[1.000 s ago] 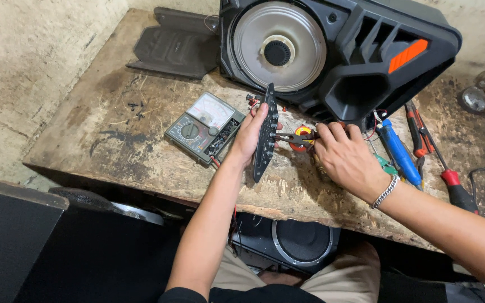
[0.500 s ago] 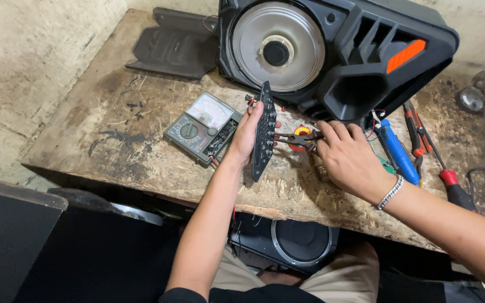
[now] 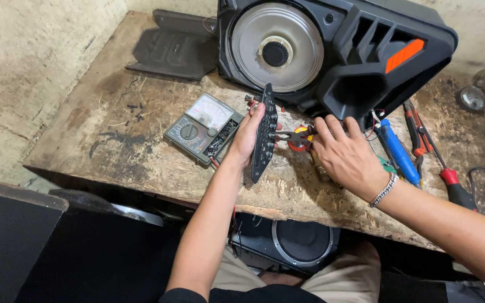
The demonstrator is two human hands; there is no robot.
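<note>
My left hand [image 3: 246, 137] holds a long black control panel [image 3: 265, 133] upright on its edge on the wooden bench [image 3: 130, 140]. My right hand [image 3: 343, 157], with a bracelet on the wrist, rests on the bench just right of the panel, fingers spread over small parts. A pair of pliers with orange and black grips [image 3: 294, 137] lies between the two hands, its jaws toward the panel. A large black speaker cabinet [image 3: 332, 56] with a silver cone lies behind both hands.
An analog multimeter [image 3: 203, 128] sits left of my left hand. A blue-handled tool [image 3: 397, 151], red-handled screwdrivers [image 3: 450, 182] and cutters [image 3: 419, 132] lie at right. A dark plastic cover [image 3: 169, 47] rests at the back left. Another speaker [image 3: 301, 241] sits under the bench.
My right hand has shifted slightly left toward the pliers and spread its fingers. My left hand keeps the panel upright in the same spot.
</note>
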